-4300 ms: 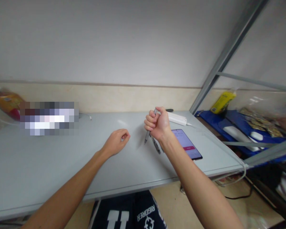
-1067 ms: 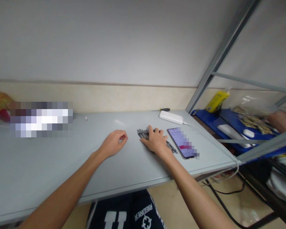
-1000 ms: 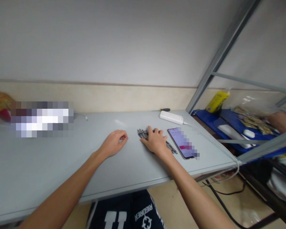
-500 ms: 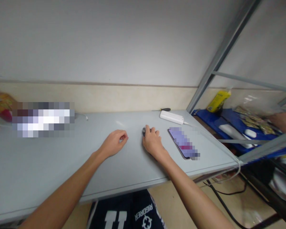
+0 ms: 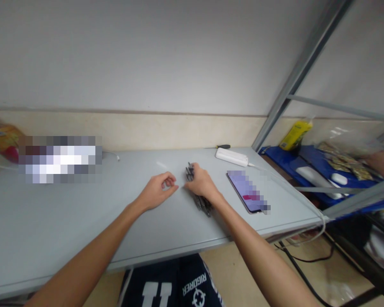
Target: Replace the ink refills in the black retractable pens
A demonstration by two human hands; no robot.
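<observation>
My right hand (image 5: 201,181) is wrapped from above round a bundle of dark, slender pens (image 5: 203,206) on the grey desk (image 5: 166,238). Their ends stick out beyond my fingers and below my palm; the middle of the bundle is hidden under the hand. To the left, my left hand (image 5: 160,189) rests on its edge, fingers loosely curled and thumb apart, with nothing in it. A small gap separates its fingertips from the right hand.
Right of my hand lies a phone (image 5: 246,192) with a blurred screen. Behind it are a white power strip (image 5: 232,157) with its cable and a screwdriver (image 5: 223,146). A metal frame post (image 5: 275,111) rises at the right. An orange packet (image 5: 6,136) stands far left.
My right hand has turned and drawn back slightly, and the pens now show lengthwise under it. My left fingers have loosened, with the thumb moving away from them.
</observation>
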